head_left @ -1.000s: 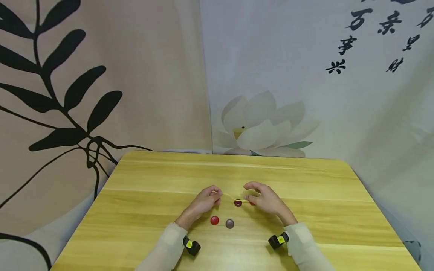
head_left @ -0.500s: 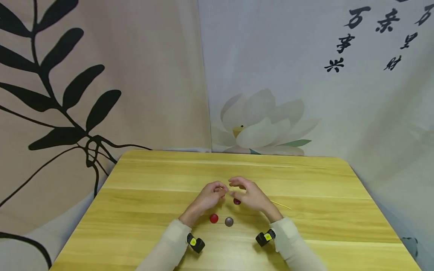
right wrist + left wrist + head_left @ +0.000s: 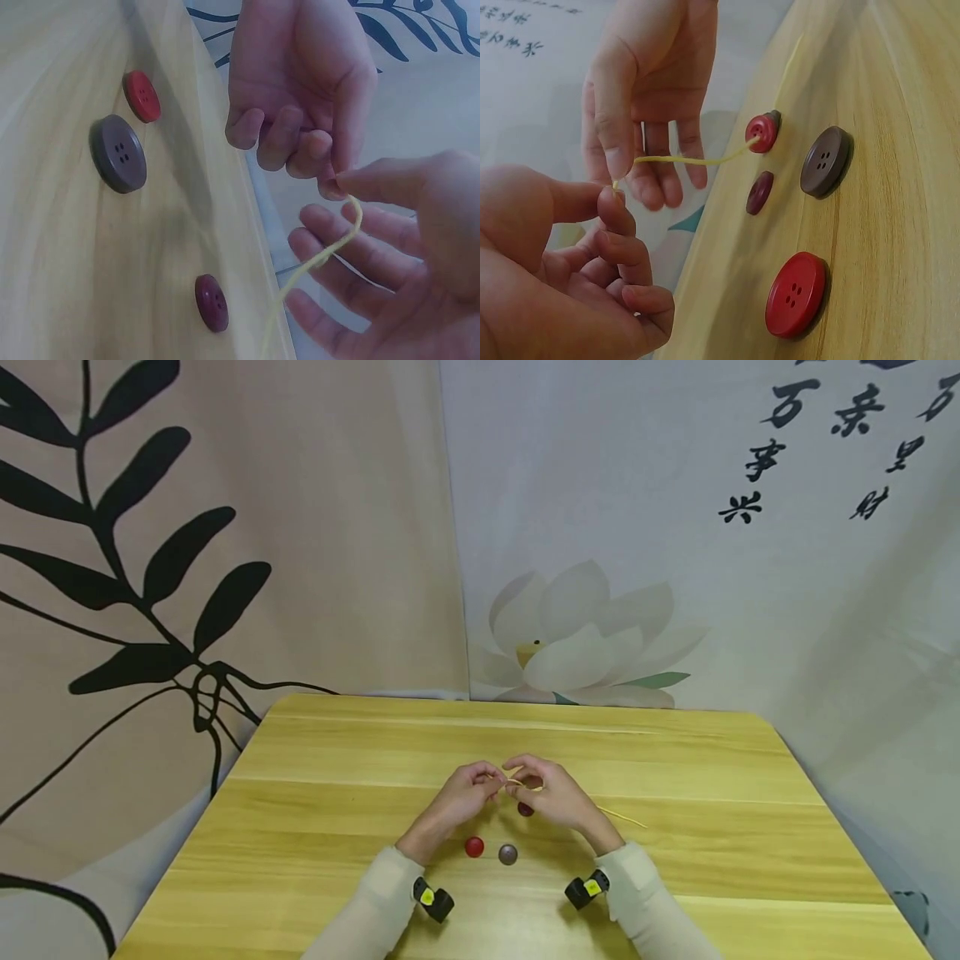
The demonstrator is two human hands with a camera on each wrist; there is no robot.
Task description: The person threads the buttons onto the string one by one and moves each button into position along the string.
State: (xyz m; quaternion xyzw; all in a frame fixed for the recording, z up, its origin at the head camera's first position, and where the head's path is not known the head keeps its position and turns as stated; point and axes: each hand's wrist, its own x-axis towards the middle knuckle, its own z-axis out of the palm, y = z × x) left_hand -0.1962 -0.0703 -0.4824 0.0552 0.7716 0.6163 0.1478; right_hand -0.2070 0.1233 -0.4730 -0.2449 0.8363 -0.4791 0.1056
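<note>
My left hand pinches the end of a thin yellow cord between thumb and index finger. My right hand meets it there; its thumb tip touches the cord end, while its other fingers spread loosely, apart from the thumb. The cord runs through a small red button on the table, which my right hand hides in the head view. Close by, a maroon button leans or lies near the right hand. Nearer to me are a larger red button and a grey-brown button.
The yellow wooden table has rounded far corners. Past the right wrist, the cord's other end trails on the tabletop. Behind the table hangs a curtain printed with leaves, and a pale one with a lotus.
My right hand has moved left to meet the left hand at the cord end. The cord's tail now shows to the right of my right wrist. The loose buttons have stayed put.
</note>
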